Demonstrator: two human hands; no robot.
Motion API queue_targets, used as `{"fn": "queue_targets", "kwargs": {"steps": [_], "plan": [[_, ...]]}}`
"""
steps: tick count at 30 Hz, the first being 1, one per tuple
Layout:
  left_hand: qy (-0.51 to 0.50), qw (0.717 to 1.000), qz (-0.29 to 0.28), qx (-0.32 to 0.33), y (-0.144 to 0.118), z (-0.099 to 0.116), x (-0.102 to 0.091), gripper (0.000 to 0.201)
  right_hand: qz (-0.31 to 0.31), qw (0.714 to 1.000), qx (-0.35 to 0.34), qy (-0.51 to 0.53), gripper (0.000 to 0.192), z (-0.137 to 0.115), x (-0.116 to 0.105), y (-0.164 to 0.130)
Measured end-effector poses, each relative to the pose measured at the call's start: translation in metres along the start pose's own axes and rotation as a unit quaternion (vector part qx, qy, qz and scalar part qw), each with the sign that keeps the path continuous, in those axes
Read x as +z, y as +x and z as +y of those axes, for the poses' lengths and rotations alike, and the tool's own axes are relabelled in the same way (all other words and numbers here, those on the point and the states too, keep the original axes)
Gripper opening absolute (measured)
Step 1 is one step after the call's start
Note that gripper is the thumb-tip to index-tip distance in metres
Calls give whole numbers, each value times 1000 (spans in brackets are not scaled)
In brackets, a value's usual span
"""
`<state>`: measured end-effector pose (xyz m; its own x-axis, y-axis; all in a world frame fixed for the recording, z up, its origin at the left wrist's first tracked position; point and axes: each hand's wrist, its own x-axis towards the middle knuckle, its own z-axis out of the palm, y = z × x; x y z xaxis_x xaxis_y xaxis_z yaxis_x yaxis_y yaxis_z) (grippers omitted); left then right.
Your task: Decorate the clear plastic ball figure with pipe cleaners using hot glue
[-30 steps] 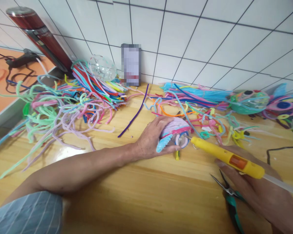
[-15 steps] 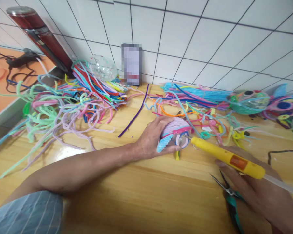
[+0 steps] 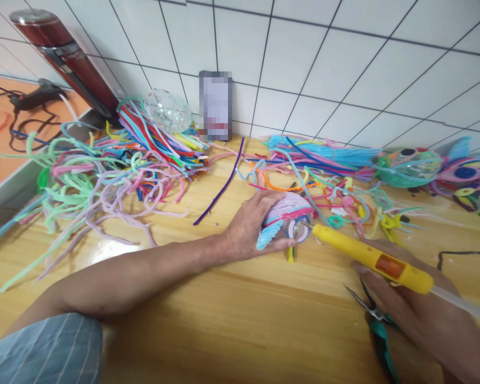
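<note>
Toy [image 3: 290, 205]: centre of the frame, slightly right, raised over the table [image 3: 224, 325]; pink and lilac, with a light-blue fin [image 3: 269, 235] at its lower left and a white-and-blue ring on the side facing the glue gun [image 3: 368, 256].
Left hand [image 3: 242, 229]: clasped round the toy from the left, fingers over the top, thumb along the lower edge.
Right hand [image 3: 420, 304]: lower right, curled about the yellow glue gun; its fingers are partly hidden, so I cannot tell whether the trigger is pressed.
Nozzle: pointing left, at the ring; whether they touch, cannot tell.
Glue stick [image 3: 464, 304]: pale, running out of the gun's back end toward the right edge.
Pliers [image 3: 377, 314]: lower right, beside the right hand, jaws parted, dark-and-green handles.
Purple stem [image 3: 227, 185]: alone, above the left wrist.
Fuzzy stems: bundle [image 3: 160, 141] and loose tangle [image 3: 116, 200] at left; blue bundle [image 3: 328, 153] right of centre.
Back row: red flask [image 3: 64, 58] upper left; clear ball [image 3: 168, 111]; phone [image 3: 215, 106] upright against the tiled wall [image 3: 304, 58].
</note>
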<state>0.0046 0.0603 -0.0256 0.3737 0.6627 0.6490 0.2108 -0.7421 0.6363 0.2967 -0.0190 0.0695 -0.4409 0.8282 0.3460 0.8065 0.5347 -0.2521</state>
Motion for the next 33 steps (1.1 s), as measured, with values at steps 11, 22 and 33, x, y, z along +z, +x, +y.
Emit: {"fn": "queue_targets", "kwargs": {"steps": [11,22,33], "plan": [[5,1000,-10,1,2,3,-3,86,-4,999,-31,-34,25,2,-1,0],[-1,1000,-6,-3,1,1,-1,85,4,999,-37,-36,24,-1,0,3],[-10,1000,-12,-11,1,1,-2,87,1,999,-43,-32,23,0,2,1]]}}
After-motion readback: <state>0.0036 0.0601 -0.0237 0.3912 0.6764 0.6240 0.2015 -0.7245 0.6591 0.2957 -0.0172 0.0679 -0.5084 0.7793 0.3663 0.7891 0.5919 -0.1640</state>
